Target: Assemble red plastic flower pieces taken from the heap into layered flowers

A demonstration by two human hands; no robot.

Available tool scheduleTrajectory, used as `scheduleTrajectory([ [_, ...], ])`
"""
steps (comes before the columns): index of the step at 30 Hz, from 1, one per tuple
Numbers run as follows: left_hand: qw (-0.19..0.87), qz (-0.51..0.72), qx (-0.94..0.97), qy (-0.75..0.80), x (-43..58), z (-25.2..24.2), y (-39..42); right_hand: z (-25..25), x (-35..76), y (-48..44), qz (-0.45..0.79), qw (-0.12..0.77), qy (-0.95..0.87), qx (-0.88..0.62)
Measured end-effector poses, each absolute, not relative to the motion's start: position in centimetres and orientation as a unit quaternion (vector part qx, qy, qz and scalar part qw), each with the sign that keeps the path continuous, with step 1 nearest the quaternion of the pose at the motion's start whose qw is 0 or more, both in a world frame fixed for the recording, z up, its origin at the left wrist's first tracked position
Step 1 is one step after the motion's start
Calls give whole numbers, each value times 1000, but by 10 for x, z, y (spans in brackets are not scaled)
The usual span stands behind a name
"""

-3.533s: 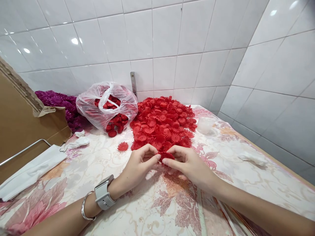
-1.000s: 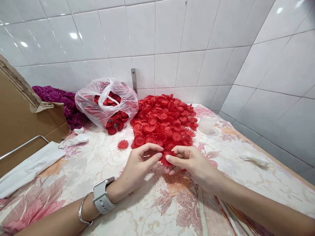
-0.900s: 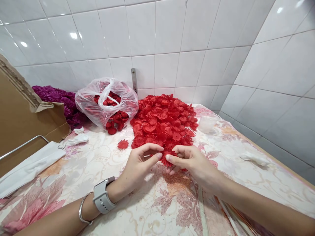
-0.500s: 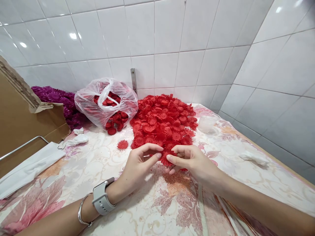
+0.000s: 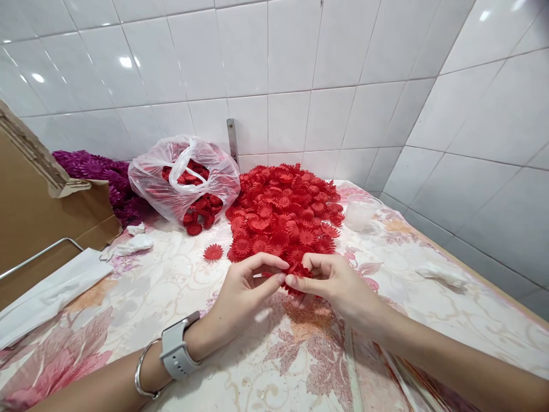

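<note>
Head view. Red artificial flower (image 5: pixel 299 270): one, between both hands, just above the floral tablecloth (image 5: pixel 180 286), before a heap of like red flowers (image 5: pixel 283 206). Right hand (image 5: pixel 343 286): pinching it, thumb on top. Left hand (image 5: pixel 244 283): thumb and forefinger at its left edge; firmness of hold cannot be told. Clear plastic bag (image 5: pixel 150 191): red flowers inside, left of heap.

A bare right hand (image 5: pixel 334 280) pinches a small red spiky-petalled flower piece (image 5: pixel 299 271); the bare left hand's (image 5: pixel 246 283) fingertips curl at its edge. Just beyond lies a heap of similar red pieces (image 5: pixel 283 209), beside a translucent plastic bag (image 5: pixel 148 177).
</note>
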State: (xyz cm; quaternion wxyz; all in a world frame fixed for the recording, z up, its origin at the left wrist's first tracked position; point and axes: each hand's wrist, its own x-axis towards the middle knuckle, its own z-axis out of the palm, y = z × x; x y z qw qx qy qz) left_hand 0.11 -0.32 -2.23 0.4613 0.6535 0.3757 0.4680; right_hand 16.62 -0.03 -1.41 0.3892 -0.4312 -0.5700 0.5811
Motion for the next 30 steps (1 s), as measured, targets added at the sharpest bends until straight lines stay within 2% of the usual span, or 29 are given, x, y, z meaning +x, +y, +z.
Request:
scheduleTrajectory([
  [3, 480, 461, 631, 399, 2, -20, -6, -15, 167, 0, 521, 386, -615, -448],
  [8, 497, 419, 626, 430, 6, -18, -10, -11, 166, -5, 295, 371, -719, -509],
  [11, 501, 402, 625, 444, 7, -19, -9, -9, 164, -9, 252, 360, -750, -494],
  [16, 586, 428, 541, 425, 5, -19, -6, -7, 166, -6, 308, 351, -746, -475],
  [21, 648, 444, 478, 391, 6, -17, -5, -13, 168, 2, 493, 427, -612, -448],
  [24, 634, 456, 496, 379, 7, -16, -4, -16, 169, 6, 557, 465, -529, -440],
  [28, 561, 516, 507, 402, 0, -15, 5, -14, 172, 12, 569, 513, -457, -451],
  [30, 522, 548, 498, 423, -7, -15, 13, -12, 173, 15, 579, 510, -445, -455],
])
